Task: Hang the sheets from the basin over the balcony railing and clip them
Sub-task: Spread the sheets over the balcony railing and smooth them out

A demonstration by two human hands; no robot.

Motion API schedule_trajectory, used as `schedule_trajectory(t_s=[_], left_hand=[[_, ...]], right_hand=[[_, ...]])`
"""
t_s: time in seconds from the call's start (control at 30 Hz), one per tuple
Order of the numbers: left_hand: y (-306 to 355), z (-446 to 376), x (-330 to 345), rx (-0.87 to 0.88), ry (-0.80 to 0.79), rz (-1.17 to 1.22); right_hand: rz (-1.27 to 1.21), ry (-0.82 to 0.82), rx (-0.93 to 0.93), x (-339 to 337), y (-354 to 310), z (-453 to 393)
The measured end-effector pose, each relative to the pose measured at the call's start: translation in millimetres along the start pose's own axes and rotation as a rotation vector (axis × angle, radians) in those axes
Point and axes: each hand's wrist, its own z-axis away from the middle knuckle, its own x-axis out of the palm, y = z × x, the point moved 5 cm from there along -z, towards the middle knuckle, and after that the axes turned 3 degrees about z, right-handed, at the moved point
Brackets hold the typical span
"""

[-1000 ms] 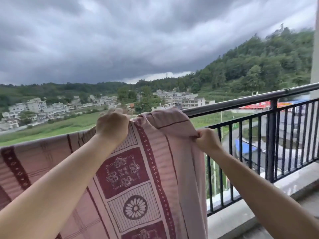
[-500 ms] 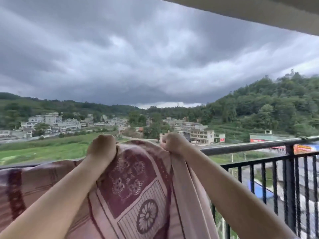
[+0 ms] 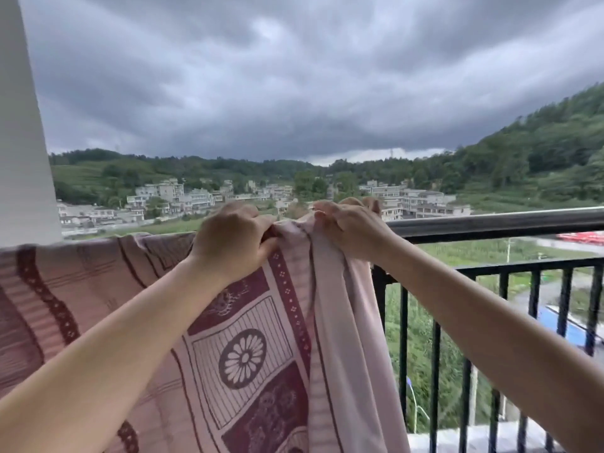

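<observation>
A matt woven cloth sheet (image 3: 242, 348), pink with maroon print and fine ribbed stripes, drapes in soft folds over a smooth, dark-painted metal railing (image 3: 496, 223) whose rounded top bar carries a dull sheen; the pillar (image 3: 23, 142) looks matt white.

No legible text, labels, brands, numbers or signs anywhere in view.

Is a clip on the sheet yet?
No: the sheet lies over the railing with the left hand and right hand gripping its top edge, and no clip shows.
</observation>
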Motion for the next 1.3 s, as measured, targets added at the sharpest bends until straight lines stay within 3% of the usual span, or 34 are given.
schedule_trajectory(t_s=[0.03, 0.13, 0.17, 0.2, 0.23, 0.3, 0.37, 0.43, 0.53, 0.63, 0.7, 0.77, 0.87, 1.03, 1.1, 1.2, 1.23, 1.3], left_hand=[[3, -1, 1, -0.028, -0.001, -0.042], [14, -3, 2, -0.083, -0.013, -0.159], [21, -3, 1, -0.089, -0.027, -0.201], [27, -3, 1, -0.091, -0.039, -0.238], [32, -2, 1, -0.093, -0.055, -0.277], [36, -1, 5, -0.103, -0.078, -0.345], [34, 0, 9, -0.104, -0.074, -0.387], [35, 3, 11, -0.109, -0.089, -0.405], [38, 4, 7, -0.109, -0.129, -0.39], [43, 6, -2, -0.141, -0.185, -0.247], [46, 11, 0, -0.219, -0.322, -0.1], [52, 15, 11, -0.289, -0.49, 0.004], [68, 17, 28, -0.329, -0.555, 0.028], [66, 13, 23, -0.388, -0.372, 0.159], [55, 14, 19, -0.311, -0.345, 0.273], [26, 20, 10, -0.218, -0.223, 0.545], [16, 23, 6, -0.215, -0.174, 0.659], [-3, 28, 0, -0.258, -0.116, 0.858]], right_hand=[[-0.069, 0.06, 0.008, -3, 6, 7], [-0.326, 0.553, 0.076, -14, 38, 55], [-0.41, 0.617, 0.141, -9, 48, 75], [-0.499, 0.565, 0.238, 4, 57, 93], [-0.609, 0.412, 0.352, 25, 65, 106], [-0.818, -0.05, 0.491, 75, 71, 125], [-0.836, -0.457, 0.423, 111, 63, 140], [-0.865, -0.668, 0.345, 126, 48, 155], [-0.884, -0.639, 0.359, 126, 34, 172], [-0.72, -0.256, 0.332, 114, 34, 186], [-0.535, 0.042, 0.22, 97, 22, 201], [-0.466, 0.148, 0.074, 89, -7, 216], [-0.52, 0.082, -0.052, 97, -52, 224], [-0.644, -0.097, -0.119, 102, -70, 216], [-0.689, -0.102, 0.008, 97, -50, 214], [-0.807, 0.022, 0.444, 88, -6, 197], [-0.85, -0.021, 0.526, 91, 1, 187], [-0.872, -0.283, 0.568, 107, -4, 168]])
